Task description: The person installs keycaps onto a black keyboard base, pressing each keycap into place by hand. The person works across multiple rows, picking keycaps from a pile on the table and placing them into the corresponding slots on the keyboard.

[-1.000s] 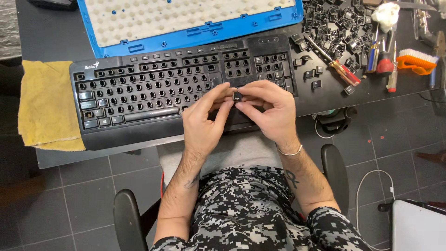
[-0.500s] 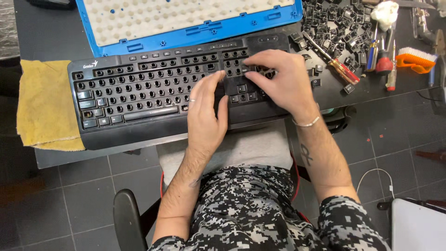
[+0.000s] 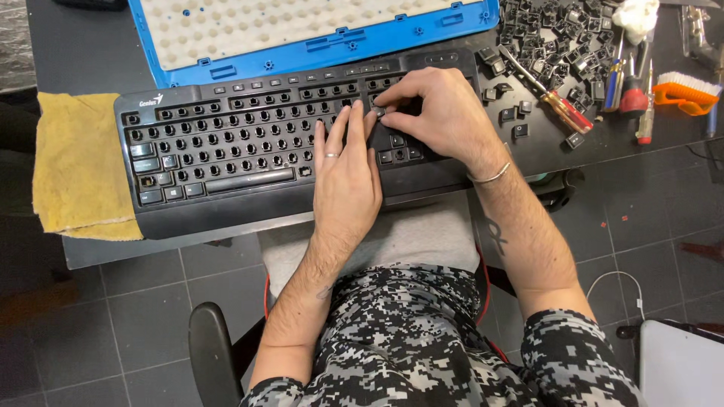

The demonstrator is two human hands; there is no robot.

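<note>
Keyboard (image 3: pixel 226 143) is black, sitting across the near edge of a dark table (image 3: pixel 90 53), and most of its keycaps are off so you just see rows of bare switch stems. Both forearms come up from the bottom of the shot and meet over the right half of it.

Left hand (image 3: pixel 345 177) lies flat, palm down, fingers stretched out and close together, tips resting on the key field, ring on one finger. It isn't holding anything, just pressing on the board.

Right hand (image 3: pixel 441 113) is angled in from the right, wrist with a thin bracelet (image 3: pixel 489 178), fingers curled. Thumb and forefinger are pinched on a small keycap (image 3: pixel 379 111) right at the board's surface, just beside the left fingertips.

Around it: yellow cloth (image 3: pixel 75 162) at the left end, a blue keyboard tray (image 3: pixel 317 41) behind, a pile of loose keycaps (image 3: pixel 550 30) and a red-handled screwdriver (image 3: pixel 554 105) to the right.
</note>
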